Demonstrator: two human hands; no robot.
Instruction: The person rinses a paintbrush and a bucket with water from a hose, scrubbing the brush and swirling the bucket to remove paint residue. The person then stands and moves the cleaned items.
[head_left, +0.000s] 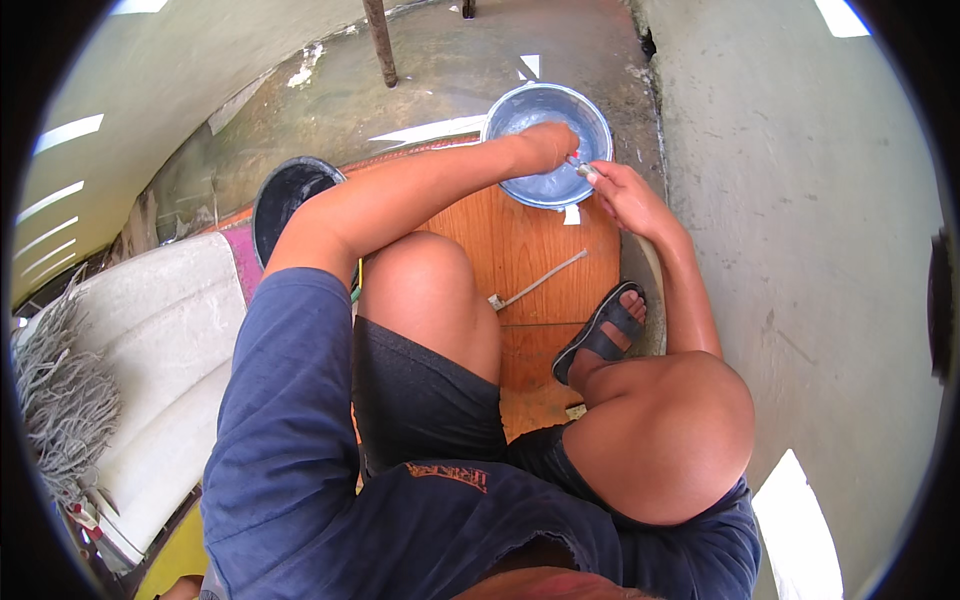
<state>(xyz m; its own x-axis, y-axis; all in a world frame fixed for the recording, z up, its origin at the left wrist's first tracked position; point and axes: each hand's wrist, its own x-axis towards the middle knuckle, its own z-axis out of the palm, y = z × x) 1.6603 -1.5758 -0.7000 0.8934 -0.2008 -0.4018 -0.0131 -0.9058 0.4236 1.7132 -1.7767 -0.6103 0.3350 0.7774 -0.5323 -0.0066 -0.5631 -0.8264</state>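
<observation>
A blue bucket (547, 201) holding water stands near the wall. Over its water, my left hand (546, 146) is curled with its fingers mostly hidden, and a bit of red shows beside them. At the bucket's right rim, my right hand (628, 196) pinches a small, shiny metallic-looking piece (585, 169). That piece points towards my left hand; whether the left fingers grip its far end or the red part cannot be told. A thin whitish rod with a small block at one end (541, 280) lies on the wood-patterned surface (480, 225) in front of my knees.
A dark bucket (262, 214) is at the left, partly behind my left arm. Farther left are a whitish padded surface (165, 307) and a grey string mop (64, 397). The wall (795, 225) rises at the right. A rod-like leg (381, 45) stands on the wet floor beyond.
</observation>
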